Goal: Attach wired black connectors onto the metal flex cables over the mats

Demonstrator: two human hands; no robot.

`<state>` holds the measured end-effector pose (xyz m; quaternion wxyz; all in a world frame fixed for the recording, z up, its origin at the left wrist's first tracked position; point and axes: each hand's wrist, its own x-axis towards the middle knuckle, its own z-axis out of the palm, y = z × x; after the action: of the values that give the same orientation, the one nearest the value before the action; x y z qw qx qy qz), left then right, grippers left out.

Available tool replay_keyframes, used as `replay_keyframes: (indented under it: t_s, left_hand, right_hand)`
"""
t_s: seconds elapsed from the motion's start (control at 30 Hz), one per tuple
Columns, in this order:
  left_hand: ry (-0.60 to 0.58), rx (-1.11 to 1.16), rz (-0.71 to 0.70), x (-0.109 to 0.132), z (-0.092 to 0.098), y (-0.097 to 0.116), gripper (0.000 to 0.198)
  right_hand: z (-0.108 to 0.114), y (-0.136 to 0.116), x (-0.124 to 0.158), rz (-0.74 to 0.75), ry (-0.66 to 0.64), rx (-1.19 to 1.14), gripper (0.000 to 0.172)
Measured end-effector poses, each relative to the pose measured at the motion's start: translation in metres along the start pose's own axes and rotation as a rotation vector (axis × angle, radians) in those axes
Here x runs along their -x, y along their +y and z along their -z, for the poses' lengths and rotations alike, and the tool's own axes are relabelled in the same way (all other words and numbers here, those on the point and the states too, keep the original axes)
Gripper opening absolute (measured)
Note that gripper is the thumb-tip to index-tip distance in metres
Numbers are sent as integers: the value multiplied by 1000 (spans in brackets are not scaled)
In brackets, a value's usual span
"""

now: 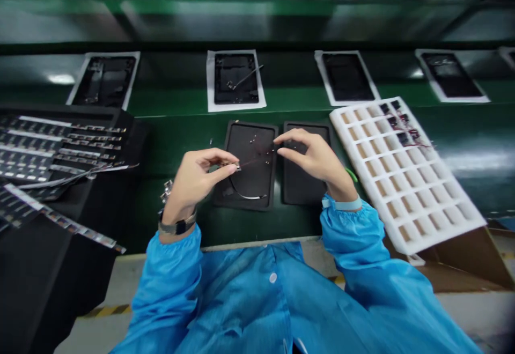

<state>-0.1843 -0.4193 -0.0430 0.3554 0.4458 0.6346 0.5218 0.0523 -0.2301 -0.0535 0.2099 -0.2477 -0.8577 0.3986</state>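
Note:
Over a dark foam tray (257, 177), my left hand (201, 177) pinches a small electronic part with thin wires (238, 166) between thumb and forefinger. Thin reddish wires run from that part toward my right hand (309, 155). The thumb and forefinger of my right hand are spread, close to the far end of the wires, where blur hides the detail. Below my left fingertips a thin black cable with a pale end (251, 197) curves over the tray. Several tiny bright bits lie on the tray.
A second dark tray (301, 187) lies beside the first. At right, a white compartment tray (418, 182) holds several small black wired parts (402, 123). Black boxes (80, 198) with strips of components stand at left. Dark device housings (236, 78) on white sheets line the green bench behind.

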Motion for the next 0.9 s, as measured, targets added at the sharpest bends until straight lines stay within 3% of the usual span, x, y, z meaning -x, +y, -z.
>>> replay_keyframes:
  t_s: [0.1, 0.23, 0.33, 0.47, 0.6, 0.7, 0.8, 0.9]
  left_hand:
    - [105, -94, -122, -7, -3, 30, 8]
    - [144, -237, -304, -52, -27, 70, 28]
    - [49, -304, -394, -112, -62, 95, 32]
    - [-85, -350, -337, -204, -137, 115, 24]
    - [-162, -151, -168, -281, -227, 109, 15]
    - [-201, 12, 21, -313, -278, 88, 11]
    - [-240, -44, 202, -321, -298, 64, 12]
    - [-262, -125, 256, -319, -288, 48, 14]
  right_hand:
    - [30, 42, 11, -66, 150, 192, 18]
    - [39, 78, 20, -83, 84, 249, 22]
    - [36, 85, 24, -59, 87, 300, 27]
    - [38, 91, 30, -64, 138, 357, 37]
    - [37, 99, 30, -110, 85, 426, 27]
    - [32, 102, 27, -143, 96, 479, 12]
    - [30, 103, 24, -147, 83, 475, 14]
    - [32, 104, 25, -134, 75, 423, 22]
